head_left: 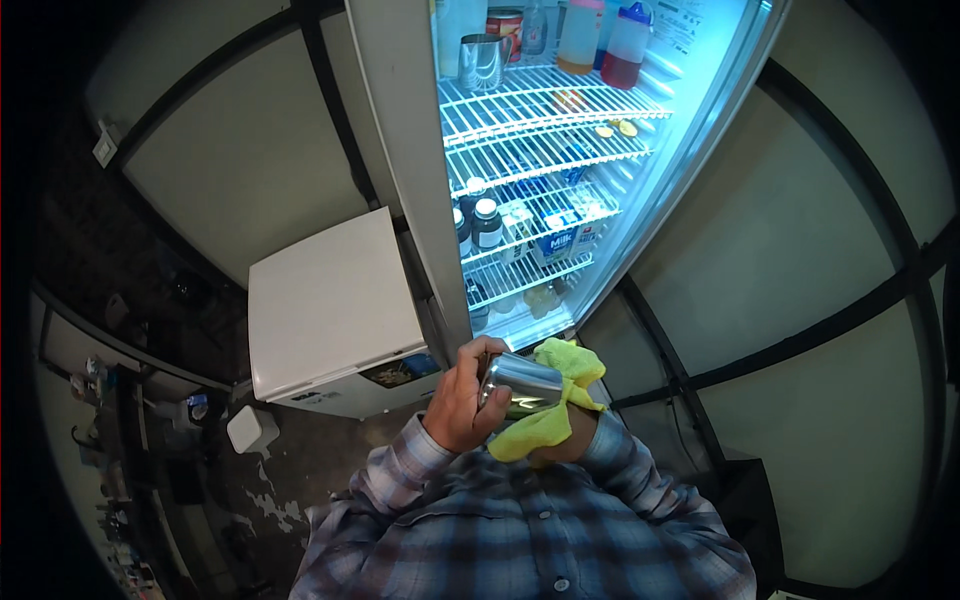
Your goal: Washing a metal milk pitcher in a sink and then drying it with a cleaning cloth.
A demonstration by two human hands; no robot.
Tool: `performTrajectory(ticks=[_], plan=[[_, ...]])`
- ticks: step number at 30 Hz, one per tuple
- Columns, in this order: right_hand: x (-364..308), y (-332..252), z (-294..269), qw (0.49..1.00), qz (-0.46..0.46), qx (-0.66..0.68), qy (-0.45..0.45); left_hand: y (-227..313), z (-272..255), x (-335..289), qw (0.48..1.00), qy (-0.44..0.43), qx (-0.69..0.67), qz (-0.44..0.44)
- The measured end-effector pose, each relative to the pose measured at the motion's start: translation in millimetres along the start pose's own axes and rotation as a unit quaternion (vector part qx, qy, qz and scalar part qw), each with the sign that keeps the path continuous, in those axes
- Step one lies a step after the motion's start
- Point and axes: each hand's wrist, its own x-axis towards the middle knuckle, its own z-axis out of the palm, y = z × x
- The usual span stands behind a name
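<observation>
Plaid shirt (470, 530), shiny cup (530, 380), yellow cloth (532, 430)

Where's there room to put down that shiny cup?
For the shiny cup, the widest bare patch is the white chest's top, between the wall panel and the fridge's side. The wire shelf's front strip, before the steel pitcher, looks bare too. It's crowded behind, among bottles, and lower down, around dark jars and cartons.

Cup (525, 383) before fridge (400, 130), cabinet (335, 300) at left

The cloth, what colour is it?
The cloth is bright yellow-green; the head view, the only one, shows it best.
</observation>
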Motion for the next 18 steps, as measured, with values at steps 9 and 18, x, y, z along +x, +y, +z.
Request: performTrajectory(ticks=[9, 18], plan=[[13.5, 42.9, 47.0, 0.861, 0.169, 0.232, 0.42, -25.5, 45.1, -5.6, 0.984, 0.162, -0.014, 0.079], [-6.0, 90.5, 3.2, 0.706, 0.17, 0.61, 0.318, -69.2, 24.8, -8.9, 0.954, 0.209, -0.161, -0.139]])
